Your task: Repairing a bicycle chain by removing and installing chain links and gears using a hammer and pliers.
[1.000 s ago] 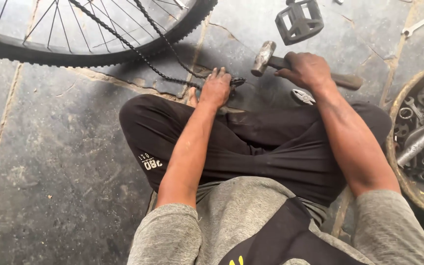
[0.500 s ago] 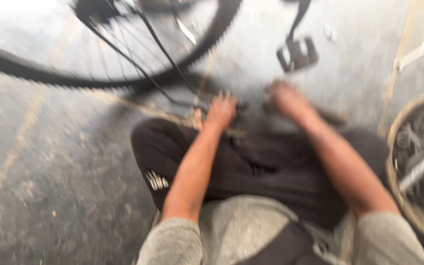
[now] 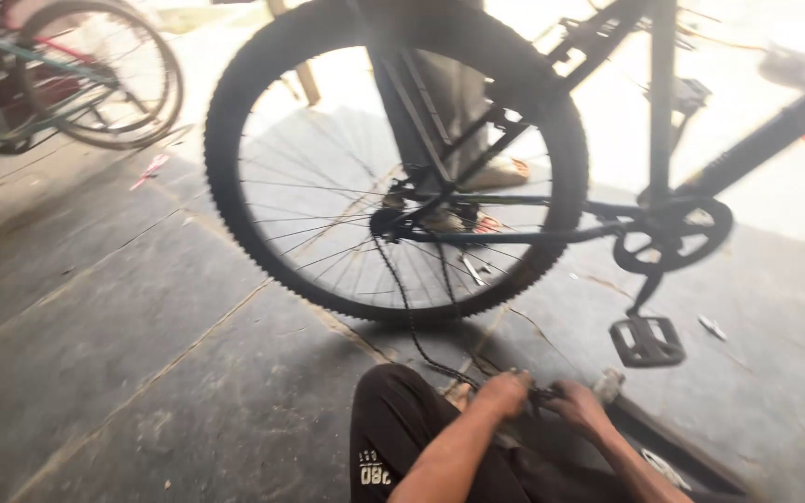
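Hammer let go since a second ago, left hand [image 3: 503, 392] and right hand [image 3: 572, 406] now both pinching the slack chain [image 3: 409, 321] under the rear wheel [image 3: 552, 121], so fiddling by hand

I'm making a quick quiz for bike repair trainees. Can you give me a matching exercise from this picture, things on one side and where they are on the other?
Things:
1. Rear wheel
2. Pedal
3. Chain
4. Second bicycle

Places:
A. hanging slack from the hub down to the hands
B. far left, in the background
C. low, right of the wheel, just above the floor
D. upright in the middle

Pairs: 1-D, 2-C, 3-A, 4-B
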